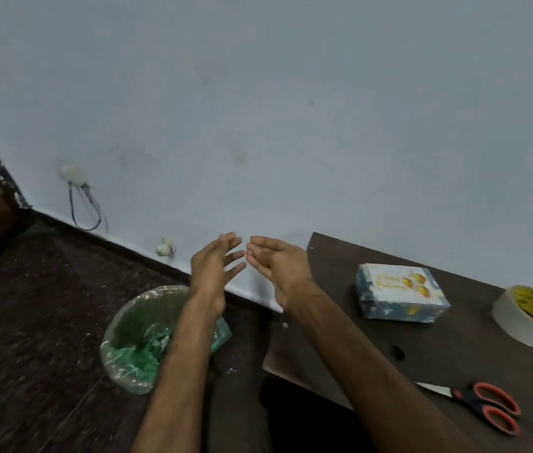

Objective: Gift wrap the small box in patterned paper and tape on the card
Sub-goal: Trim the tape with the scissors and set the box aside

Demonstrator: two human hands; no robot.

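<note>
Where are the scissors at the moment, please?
In the head view, the scissors lie at the lower right, on the dark table near its front edge, closer to the camera than the tape roll and the wrapped box.

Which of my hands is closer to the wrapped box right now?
Right. The right hand hovers left of the wrapped box, near the corner of the table; the left hand is farther left, above the green-lined bin.
</note>
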